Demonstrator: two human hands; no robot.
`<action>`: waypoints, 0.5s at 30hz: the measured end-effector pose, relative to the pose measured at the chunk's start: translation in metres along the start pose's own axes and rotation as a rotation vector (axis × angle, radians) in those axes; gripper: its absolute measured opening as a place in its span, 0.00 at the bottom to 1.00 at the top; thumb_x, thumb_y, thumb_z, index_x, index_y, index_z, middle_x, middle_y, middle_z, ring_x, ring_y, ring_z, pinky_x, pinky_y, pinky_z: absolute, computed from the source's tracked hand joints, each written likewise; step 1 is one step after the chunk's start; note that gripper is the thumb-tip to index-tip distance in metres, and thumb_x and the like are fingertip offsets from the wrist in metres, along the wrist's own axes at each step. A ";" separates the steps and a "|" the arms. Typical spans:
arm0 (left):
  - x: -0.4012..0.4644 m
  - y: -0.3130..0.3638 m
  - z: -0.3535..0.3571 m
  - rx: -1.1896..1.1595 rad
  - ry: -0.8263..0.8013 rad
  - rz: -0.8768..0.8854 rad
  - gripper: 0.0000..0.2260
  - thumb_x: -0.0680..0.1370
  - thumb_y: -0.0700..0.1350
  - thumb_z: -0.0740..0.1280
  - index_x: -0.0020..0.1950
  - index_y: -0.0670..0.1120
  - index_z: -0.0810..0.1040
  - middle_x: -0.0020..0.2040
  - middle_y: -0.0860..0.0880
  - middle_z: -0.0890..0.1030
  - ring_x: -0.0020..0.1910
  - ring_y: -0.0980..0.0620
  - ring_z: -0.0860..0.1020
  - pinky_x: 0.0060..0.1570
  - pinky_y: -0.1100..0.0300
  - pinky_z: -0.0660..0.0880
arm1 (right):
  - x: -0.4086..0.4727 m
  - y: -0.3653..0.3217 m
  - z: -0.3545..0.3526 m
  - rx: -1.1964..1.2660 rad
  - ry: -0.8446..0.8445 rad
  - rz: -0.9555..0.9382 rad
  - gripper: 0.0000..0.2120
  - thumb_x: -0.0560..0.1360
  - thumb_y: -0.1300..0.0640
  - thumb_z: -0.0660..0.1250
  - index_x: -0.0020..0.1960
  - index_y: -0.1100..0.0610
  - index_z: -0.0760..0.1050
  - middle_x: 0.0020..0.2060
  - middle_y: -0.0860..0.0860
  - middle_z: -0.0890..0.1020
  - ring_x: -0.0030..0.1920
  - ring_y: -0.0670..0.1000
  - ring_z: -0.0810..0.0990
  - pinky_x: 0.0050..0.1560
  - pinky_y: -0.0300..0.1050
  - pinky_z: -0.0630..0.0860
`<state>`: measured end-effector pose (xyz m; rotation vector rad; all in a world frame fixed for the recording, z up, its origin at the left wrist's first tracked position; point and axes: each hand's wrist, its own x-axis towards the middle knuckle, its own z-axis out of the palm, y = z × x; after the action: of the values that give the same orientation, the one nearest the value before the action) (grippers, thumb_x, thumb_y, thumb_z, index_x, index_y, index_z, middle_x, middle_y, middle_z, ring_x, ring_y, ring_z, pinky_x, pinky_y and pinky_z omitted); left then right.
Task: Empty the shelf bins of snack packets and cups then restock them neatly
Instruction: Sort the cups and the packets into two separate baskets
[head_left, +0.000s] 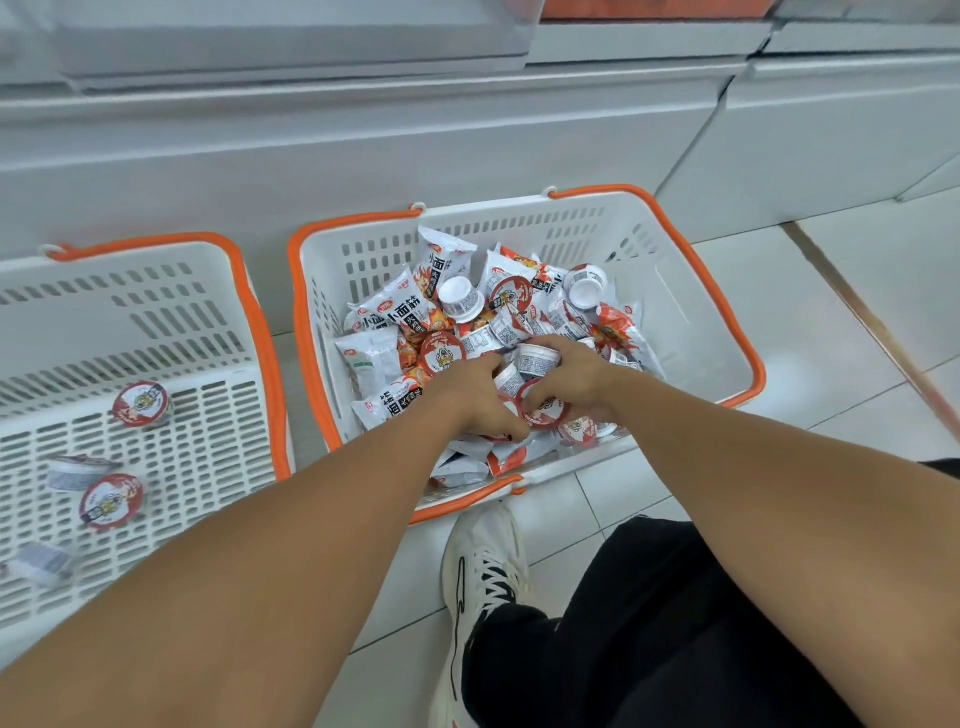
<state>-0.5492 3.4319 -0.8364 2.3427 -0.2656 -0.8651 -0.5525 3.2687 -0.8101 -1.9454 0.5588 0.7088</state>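
Note:
A white basket with an orange rim (691, 291) stands on the floor, heaped with white-and-red snack packets (395, 306) and small red-lidded cups (441, 353). Both my hands are inside it, near its front. My left hand (467, 402) has its fingers curled down among the cups, and what it holds is hidden. My right hand (566, 376) grips a red-lidded cup (543, 410) and touches a white cup on its side (537, 358). A second white basket (218, 415) on the left holds several cups (141, 404) spread on its slotted bottom.
Grey-white shelf bases (467, 130) run along behind both baskets. The floor is light tile (810, 332). My white sneaker (483, 587) and black trouser leg (675, 623) are just in front of the right basket.

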 end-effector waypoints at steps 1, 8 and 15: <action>-0.003 -0.001 0.001 -0.017 0.035 0.020 0.43 0.56 0.61 0.76 0.71 0.55 0.71 0.60 0.52 0.80 0.54 0.50 0.79 0.53 0.54 0.79 | 0.000 0.000 0.000 0.049 -0.024 0.023 0.42 0.59 0.76 0.77 0.66 0.47 0.74 0.53 0.60 0.82 0.51 0.62 0.83 0.43 0.68 0.81; -0.019 -0.013 -0.020 -0.078 0.270 0.171 0.12 0.68 0.53 0.77 0.46 0.50 0.80 0.44 0.51 0.82 0.45 0.48 0.80 0.40 0.58 0.72 | -0.008 -0.009 0.007 0.231 -0.284 0.055 0.32 0.66 0.77 0.73 0.65 0.53 0.76 0.58 0.59 0.83 0.57 0.59 0.83 0.52 0.63 0.81; -0.072 -0.033 -0.088 -0.386 0.359 0.205 0.09 0.71 0.49 0.77 0.48 0.49 0.82 0.39 0.50 0.83 0.37 0.49 0.83 0.34 0.54 0.81 | -0.051 -0.082 0.022 0.246 -0.393 -0.124 0.20 0.71 0.74 0.70 0.59 0.57 0.76 0.51 0.57 0.84 0.51 0.56 0.85 0.48 0.57 0.83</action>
<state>-0.5484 3.5281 -0.7674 2.0170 -0.1656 -0.3481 -0.5421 3.3289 -0.7322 -1.5459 0.2654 0.8719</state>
